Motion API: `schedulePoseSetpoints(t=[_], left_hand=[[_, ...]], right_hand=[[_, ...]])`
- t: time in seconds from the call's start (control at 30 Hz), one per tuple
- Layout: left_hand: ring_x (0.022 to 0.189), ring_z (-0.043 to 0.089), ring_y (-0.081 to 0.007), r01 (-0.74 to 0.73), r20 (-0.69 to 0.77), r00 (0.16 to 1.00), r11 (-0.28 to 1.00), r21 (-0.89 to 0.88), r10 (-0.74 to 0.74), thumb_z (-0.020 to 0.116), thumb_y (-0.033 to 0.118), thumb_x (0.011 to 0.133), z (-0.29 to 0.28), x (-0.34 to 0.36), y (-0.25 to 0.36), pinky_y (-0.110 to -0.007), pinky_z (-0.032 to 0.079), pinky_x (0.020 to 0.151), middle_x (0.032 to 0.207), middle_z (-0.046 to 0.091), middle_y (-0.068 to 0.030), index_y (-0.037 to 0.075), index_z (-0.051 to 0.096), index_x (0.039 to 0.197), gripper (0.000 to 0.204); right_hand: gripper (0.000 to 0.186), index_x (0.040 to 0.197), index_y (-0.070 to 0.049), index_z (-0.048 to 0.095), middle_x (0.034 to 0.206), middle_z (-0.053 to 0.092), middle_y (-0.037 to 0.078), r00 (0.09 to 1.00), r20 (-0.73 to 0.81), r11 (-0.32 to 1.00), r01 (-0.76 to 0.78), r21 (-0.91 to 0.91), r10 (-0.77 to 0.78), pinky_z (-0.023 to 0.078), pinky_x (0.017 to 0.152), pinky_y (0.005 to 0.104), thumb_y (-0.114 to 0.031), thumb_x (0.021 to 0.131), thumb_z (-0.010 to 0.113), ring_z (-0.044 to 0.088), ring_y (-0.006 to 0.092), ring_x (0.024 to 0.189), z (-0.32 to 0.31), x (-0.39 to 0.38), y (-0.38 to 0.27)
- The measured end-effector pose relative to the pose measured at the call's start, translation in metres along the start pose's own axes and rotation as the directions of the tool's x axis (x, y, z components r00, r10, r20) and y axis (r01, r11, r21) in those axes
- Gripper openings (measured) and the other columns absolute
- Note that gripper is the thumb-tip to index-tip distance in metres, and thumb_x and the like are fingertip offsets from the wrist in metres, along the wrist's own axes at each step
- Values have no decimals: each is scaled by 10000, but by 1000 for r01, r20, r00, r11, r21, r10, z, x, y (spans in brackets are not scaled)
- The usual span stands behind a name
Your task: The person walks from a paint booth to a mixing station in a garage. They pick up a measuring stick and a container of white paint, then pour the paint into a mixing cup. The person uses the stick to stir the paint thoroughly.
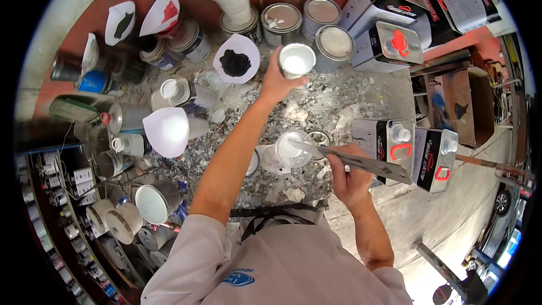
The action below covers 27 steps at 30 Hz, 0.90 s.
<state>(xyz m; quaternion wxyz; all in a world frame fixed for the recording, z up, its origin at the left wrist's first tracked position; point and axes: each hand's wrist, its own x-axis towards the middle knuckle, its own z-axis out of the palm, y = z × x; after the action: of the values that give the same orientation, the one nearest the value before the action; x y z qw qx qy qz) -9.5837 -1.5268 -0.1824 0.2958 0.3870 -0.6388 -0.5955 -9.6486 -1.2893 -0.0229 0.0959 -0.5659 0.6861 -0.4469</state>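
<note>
My left hand [275,83] is stretched to the far middle of the table, its fingers wrapped round a white cup [297,61]. Pale contents show inside that cup, close to several paint cans. My right hand [351,176] grips a long flat metal stirring stick [375,166], tilted down to the left. The stick's coated tip reaches into a clear cup of white paint [289,151] at the table's near middle. Just right of this cup sits a round tin [319,139], partly hidden by the stick.
The paint-spattered table [237,127] holds a paper funnel with black residue [235,59], a white paper funnel [167,131] and a lidded can [334,44]. Rectangular metal cans [389,45] stand far right, more [436,161] at the near right. A white bucket [152,204] stands near left.
</note>
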Motion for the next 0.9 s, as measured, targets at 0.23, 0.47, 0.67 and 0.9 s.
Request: schedulePoseSetpoints(t=[0.23,0.47,0.67,0.9], left_hand=[[1071,670,-282,-63,348,926,850,523,-145,687,-76,739,-70,-98,19,-350,527,934,1238,633,-123,58,544,1311,604],[1192,562,-337,-85,280,959,983,160,37,876,175,625,-18,-185,11,-403,446,1017,1297,559,-166,63,507,1343,815],[1196,565,-340,-77,154,986,994,72,66,884,210,630,-3,-207,8,-409,446,1020,1260,591,-161,65,532,1326,793],[1203,578,-301,-22,214,977,999,35,14,881,221,663,-40,-292,45,-385,454,1015,1293,598,-142,67,550,1315,747]], right_hand=[[182,968,-44,674,741,628,106,993,47,994,105,-23,-104,455,507,343,-18,803,745,595,258,585,8,4,3],[140,995,-44,708,780,649,108,975,209,997,-73,-22,76,474,537,331,-60,855,717,618,250,608,19,-15,-5],[117,989,-42,722,823,684,97,977,208,991,81,-109,-57,458,521,323,-68,877,704,617,207,590,15,-27,-22],[142,1014,-7,679,845,689,51,908,342,824,-379,421,243,469,608,247,-91,900,677,606,103,707,-2,-33,-37]])
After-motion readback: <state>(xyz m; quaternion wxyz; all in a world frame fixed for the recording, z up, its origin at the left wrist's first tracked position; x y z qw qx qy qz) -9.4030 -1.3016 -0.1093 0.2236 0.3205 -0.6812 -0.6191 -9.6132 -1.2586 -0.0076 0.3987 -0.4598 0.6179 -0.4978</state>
